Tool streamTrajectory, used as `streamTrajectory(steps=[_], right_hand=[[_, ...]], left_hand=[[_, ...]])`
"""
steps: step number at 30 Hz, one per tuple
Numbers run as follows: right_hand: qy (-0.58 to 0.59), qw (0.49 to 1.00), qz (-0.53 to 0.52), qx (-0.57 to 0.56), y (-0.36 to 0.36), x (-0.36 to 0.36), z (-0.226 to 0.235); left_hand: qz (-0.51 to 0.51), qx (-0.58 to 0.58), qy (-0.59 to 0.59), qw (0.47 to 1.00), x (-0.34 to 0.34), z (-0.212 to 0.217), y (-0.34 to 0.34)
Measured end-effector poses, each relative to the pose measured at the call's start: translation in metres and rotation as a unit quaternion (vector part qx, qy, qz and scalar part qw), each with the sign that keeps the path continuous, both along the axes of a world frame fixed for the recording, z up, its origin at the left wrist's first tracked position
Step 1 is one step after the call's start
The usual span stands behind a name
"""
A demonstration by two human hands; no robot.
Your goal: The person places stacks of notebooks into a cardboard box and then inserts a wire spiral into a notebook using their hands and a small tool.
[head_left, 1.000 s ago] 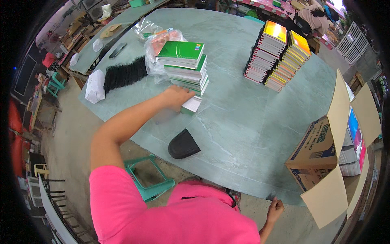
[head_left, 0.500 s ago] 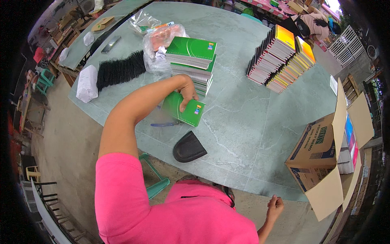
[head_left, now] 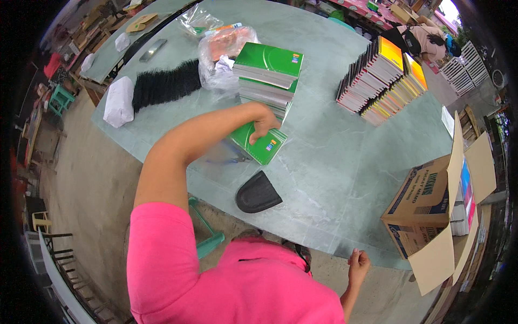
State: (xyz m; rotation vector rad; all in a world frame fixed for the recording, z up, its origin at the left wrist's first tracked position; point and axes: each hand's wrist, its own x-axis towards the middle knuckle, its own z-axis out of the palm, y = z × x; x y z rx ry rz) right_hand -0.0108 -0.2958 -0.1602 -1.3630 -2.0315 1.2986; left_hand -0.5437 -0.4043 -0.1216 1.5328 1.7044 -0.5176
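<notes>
**Left hand grips a green notebook at the foot of the stack**

The left hand (head_left: pixel 265 120) reaches out over the grey-green bench (head_left: pixel 334 162), its fingers curled down and closed on the upper edge of a green notebook (head_left: pixel 260 143). The notebook lies flat on the bench, tilted at an angle, just in front of a stack of green notebooks (head_left: pixel 268 78), and the hand sits between the two. A blue-handled tool (head_left: pixel 229 158), partly hidden under the forearm, lies just beside the notebook's left edge. Nearer the person, a black pouch (head_left: pixel 258 193) rests on the bench, apart from the notebook.

The right hand (head_left: pixel 358 263) hangs low at the bench's near edge, fingers loosely curled; it seems to touch the rim, but whether it holds anything cannot be told.

Behind the stack sits a clear plastic bag (head_left: pixel 224 51) with orange contents, touching the stack's left side. To its left lies a row of black bristly items (head_left: pixel 166 83), and next to that a white wrapped bundle (head_left: pixel 118 101). On the far right of the bench stand two leaning piles of books with yellow and orange covers (head_left: pixel 380 81). An open cardboard box (head_left: pixel 431 210) with its flaps up stands off the right edge of the bench. A green stool (head_left: pixel 208 237) shows below the bench.
</notes>
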Motion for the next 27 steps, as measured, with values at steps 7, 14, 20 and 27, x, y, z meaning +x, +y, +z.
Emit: streamTrajectory(steps=[7, 14, 20, 27], right_hand=[[0.001, 0.999, 0.029, -0.019, -0.004, -0.010, -0.006], [-0.044, 0.985, 0.147, 0.082, -0.005, -0.063, -0.001], [0.017, 0.959, 0.232, 0.160, -0.018, -0.181, 0.006], [0.062, 0.887, 0.372, 0.267, -0.047, -0.317, -0.054]], left_hand=[[0.042, -0.038, -0.018, 0.998, -0.022, 0.001, -0.003], [0.030, -0.030, 0.078, 0.996, -0.016, 0.010, -0.005], [0.118, 0.355, 0.155, 0.914, 0.009, 0.006, -0.063], [0.419, 0.638, 0.209, 0.611, 0.061, -0.003, -0.216]])
